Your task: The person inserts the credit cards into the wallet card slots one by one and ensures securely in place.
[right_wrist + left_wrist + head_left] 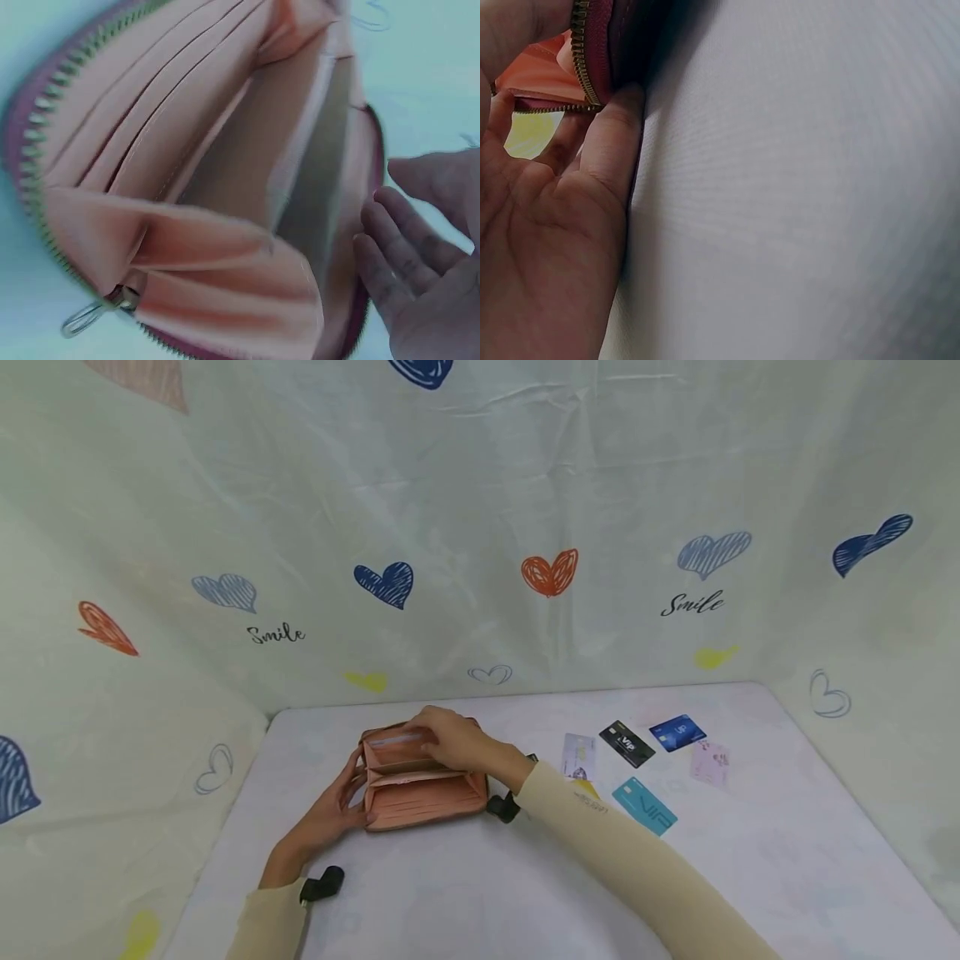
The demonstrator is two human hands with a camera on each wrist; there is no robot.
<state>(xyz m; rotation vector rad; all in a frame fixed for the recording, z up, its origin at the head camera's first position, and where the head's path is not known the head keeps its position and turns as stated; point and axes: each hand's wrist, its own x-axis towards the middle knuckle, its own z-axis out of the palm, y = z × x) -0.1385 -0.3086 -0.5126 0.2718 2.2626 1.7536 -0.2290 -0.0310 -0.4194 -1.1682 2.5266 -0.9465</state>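
The pink wallet [427, 803] lay wide open on the counter [420, 893], right between the two hands! The left hand [322, 817] gripped the end beside it, thumb at the near corner, fingers about the brassy zip [580, 56]. Over at the far rim, the right hand [461, 740] had its fingers parted and lightly bent, tips at the wallet's edge; whether they pressed, I couldn't tell. And to that hand's right, cards: a silver card [579, 754] nearest, a black card [627, 744] past it, then a blue card [677, 732], a pale pink card [709, 764] and a teal card [645, 805] by the sleeve [637, 868].
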